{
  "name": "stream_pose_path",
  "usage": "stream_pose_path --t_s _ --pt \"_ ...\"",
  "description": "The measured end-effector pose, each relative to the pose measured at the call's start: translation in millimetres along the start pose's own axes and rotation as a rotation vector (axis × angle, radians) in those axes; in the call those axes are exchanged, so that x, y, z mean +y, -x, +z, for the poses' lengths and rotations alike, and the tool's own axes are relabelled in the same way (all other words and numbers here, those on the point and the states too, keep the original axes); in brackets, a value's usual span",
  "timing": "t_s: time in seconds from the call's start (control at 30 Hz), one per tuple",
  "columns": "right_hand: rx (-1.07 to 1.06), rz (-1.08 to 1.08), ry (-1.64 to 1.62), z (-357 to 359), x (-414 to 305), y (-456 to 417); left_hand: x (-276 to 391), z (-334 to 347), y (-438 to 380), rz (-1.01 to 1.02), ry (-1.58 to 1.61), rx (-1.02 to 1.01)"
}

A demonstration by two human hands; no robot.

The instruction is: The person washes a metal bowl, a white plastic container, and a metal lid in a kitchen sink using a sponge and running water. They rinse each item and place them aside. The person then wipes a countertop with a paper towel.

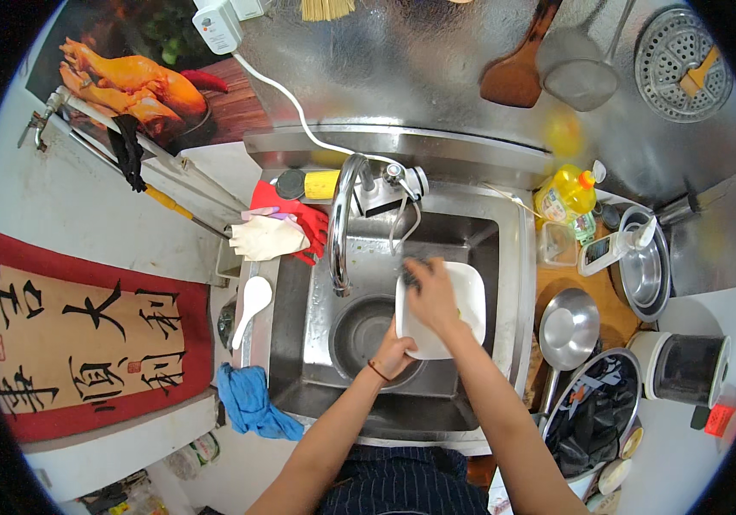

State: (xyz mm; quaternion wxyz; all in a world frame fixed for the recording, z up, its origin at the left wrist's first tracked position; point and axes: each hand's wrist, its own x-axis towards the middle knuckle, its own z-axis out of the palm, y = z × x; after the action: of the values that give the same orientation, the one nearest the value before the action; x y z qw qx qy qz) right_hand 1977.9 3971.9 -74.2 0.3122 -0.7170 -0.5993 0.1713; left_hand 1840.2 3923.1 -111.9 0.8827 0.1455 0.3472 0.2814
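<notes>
Over the stainless steel sink [323, 341], my left hand [395, 353] grips the near left edge of a white square dish [472, 302]. My right hand [432, 293] is inside the dish, its fingers closed on a dark scrubber [409, 273], partly hidden and blurred, against the dish's far left side. A small green bit lies in the dish by my right wrist. Below my left hand a round metal basin [358, 328] stands on the sink floor. The chrome faucet [339, 232] arches over the sink, left of the dish.
Rubber gloves [268, 237], a white rice spoon [253, 302] and a blue cloth [252, 402] lie along the left rim. On the right stand a yellow detergent bottle [561, 193], a clear plastic box [558, 244], a metal ladle [569, 328] and metal bowls [644, 283]. Utensils hang on the back wall.
</notes>
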Motion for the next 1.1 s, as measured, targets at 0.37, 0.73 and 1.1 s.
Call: stream_pose_path --t_s 0.37,0.73,1.1 --pt "0.097 0.095 0.169 -5 6 12 19 -12 -15 0.045 0.122 -0.075" --pt "-0.366 -0.209 -0.106 -20 -32 55 34 -11 -14 0.132 0.291 -0.050" --pt "-0.244 -0.057 0.229 -25 -8 81 25 -40 -16 0.229 0.185 -0.018"
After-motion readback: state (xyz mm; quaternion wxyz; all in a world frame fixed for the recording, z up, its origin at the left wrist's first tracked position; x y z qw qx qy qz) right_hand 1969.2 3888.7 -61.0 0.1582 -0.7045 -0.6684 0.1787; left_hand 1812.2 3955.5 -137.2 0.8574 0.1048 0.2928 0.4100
